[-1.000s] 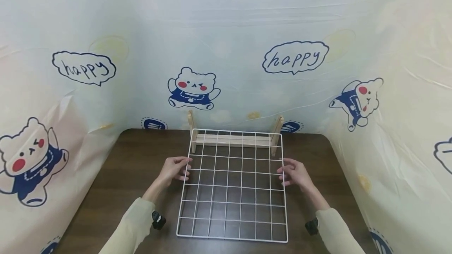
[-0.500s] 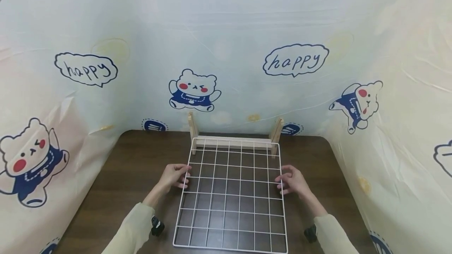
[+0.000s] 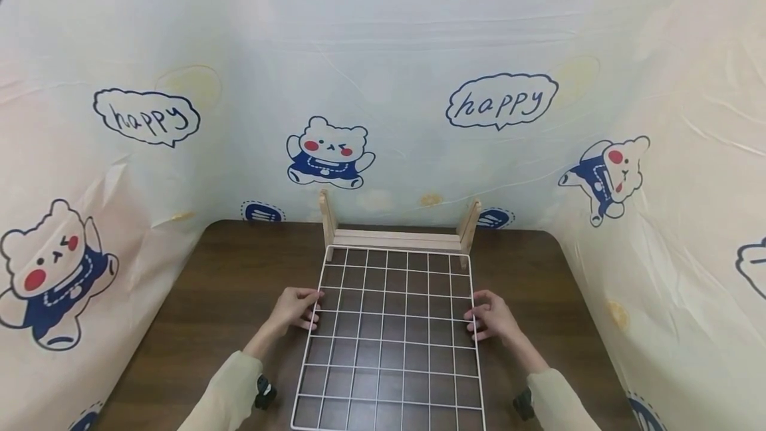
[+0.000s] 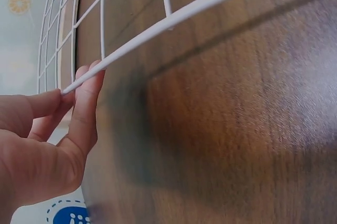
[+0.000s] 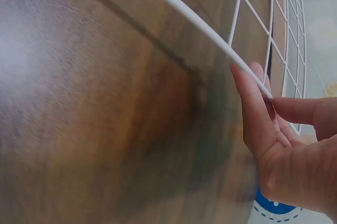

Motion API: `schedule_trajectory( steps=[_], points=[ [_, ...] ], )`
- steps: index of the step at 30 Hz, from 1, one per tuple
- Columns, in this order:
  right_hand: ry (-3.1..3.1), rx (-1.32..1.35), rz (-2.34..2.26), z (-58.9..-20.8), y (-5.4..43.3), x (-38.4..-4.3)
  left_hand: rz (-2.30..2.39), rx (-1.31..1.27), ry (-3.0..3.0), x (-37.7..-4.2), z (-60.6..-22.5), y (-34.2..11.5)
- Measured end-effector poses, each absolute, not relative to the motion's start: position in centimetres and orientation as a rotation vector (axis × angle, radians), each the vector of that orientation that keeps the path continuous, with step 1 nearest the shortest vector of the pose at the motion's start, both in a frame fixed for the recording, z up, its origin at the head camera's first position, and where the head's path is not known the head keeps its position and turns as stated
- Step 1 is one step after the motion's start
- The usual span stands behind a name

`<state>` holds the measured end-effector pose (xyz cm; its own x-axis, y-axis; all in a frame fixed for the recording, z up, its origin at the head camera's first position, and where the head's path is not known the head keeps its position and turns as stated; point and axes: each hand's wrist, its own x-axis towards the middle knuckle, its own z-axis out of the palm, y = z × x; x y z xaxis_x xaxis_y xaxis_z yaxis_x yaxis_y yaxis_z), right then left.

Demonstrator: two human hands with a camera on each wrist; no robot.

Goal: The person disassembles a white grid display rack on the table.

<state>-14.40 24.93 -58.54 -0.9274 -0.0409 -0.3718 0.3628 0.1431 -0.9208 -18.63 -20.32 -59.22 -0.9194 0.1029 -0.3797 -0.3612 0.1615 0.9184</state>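
A white wire grid panel (image 3: 391,338) spans the middle of the head view, held between both hands. My left hand (image 3: 293,308) pinches its left edge rod, thumb on top and fingers beneath. In the left wrist view that same hand (image 4: 52,134) grips the rod, whose shadow falls on the wood below. On the opposite edge, my right hand (image 3: 493,316) holds the rod the same way. The right wrist view shows this hand (image 5: 279,134) with its thumb against the rod and fingers under it. The panel's far edge overlaps the foot of a pale wooden stand (image 3: 397,240).
The stand has two uprights (image 3: 327,218) joined by a crossbar, near the back edge of the dark brown table (image 3: 227,271). A patterned curtain (image 3: 407,38) encloses the table at the back and both sides.
Both hands have brought the grid panel nearer to the body, so its far edge now lies below the stand's crossbar in the head view. The stand has stayed put.
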Motion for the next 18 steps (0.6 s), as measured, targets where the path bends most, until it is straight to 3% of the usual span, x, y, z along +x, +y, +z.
schedule_trajectory(
  steps=[18],
  points=[
    [2.146,0.413,-1.795,-60.2,24.6,-13.3,1.663,-0.198,2.14,-17.5,-59.9,-19.9]
  ],
)
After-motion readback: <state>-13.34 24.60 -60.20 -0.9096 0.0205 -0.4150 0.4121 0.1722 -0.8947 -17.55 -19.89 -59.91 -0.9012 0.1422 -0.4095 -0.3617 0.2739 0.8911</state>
